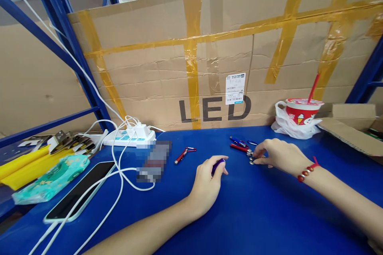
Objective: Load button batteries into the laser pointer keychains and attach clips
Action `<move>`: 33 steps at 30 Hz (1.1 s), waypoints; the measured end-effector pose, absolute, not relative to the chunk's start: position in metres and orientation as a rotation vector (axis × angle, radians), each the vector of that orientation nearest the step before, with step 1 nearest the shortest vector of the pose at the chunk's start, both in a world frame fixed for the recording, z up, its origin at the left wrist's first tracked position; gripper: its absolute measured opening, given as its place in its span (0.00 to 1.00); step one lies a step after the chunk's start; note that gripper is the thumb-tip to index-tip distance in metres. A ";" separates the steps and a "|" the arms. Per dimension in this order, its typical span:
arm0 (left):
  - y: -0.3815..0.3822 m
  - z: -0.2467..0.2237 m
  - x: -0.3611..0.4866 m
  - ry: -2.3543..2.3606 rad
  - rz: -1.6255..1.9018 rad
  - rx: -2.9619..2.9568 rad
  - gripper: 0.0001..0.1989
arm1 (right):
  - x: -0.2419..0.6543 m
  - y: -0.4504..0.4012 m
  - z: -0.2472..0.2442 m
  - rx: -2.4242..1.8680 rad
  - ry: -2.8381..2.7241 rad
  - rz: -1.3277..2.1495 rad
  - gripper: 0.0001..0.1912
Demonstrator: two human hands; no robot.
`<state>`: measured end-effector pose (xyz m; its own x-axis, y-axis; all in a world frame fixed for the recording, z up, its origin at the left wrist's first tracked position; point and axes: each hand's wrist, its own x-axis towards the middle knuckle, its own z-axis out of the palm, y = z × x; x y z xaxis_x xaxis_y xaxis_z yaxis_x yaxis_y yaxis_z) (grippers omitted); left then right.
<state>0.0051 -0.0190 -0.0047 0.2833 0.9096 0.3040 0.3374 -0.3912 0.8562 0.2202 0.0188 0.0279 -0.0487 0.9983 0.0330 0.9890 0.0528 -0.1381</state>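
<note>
My left hand (pixel 206 187) is closed around a short purple cylinder (pixel 218 165), whose end shows between thumb and fingers; the rest is hidden. Farther right, my right hand (pixel 279 154) reaches down with thumb and fingers in a pinch. At its fingertips lie several tiny round silver pieces (pixel 251 162), like button cells; whether one is gripped is hidden. Just beyond them are a red metal tube (pixel 238 148) and a blue metal tube (pixel 237 141) with a blue clip. Left of my left hand lies a small red keychain flashlight (pixel 180 156) with a red carabiner.
On the left, a white power strip (pixel 128 138) trails white cables across a phone (pixel 80 191) and a blurred dark object (pixel 157 161). A teal tissue pack (pixel 50 177) lies beside yellow packages. At the right stand a red cup (pixel 302 113) with a straw and an open carton (pixel 353 127).
</note>
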 end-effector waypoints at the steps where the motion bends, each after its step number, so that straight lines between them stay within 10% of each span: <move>1: -0.019 -0.005 0.005 1.116 1.083 1.871 0.15 | 0.219 0.018 0.027 -2.077 -2.189 0.088 0.05; 21: -0.014 -0.012 0.002 0.990 1.105 1.832 0.10 | 0.206 0.014 0.032 -1.741 -2.222 0.149 0.07; 33: -0.007 -0.011 0.002 1.021 1.055 1.708 0.14 | 0.154 0.020 -0.012 -0.991 -1.671 1.418 0.19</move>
<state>0.0019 -0.0074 -0.0112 0.3074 0.9241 0.2271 0.1964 -0.2951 0.9351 0.1542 0.0198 -0.0119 -0.4454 0.8943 0.0438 0.1019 0.0992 -0.9898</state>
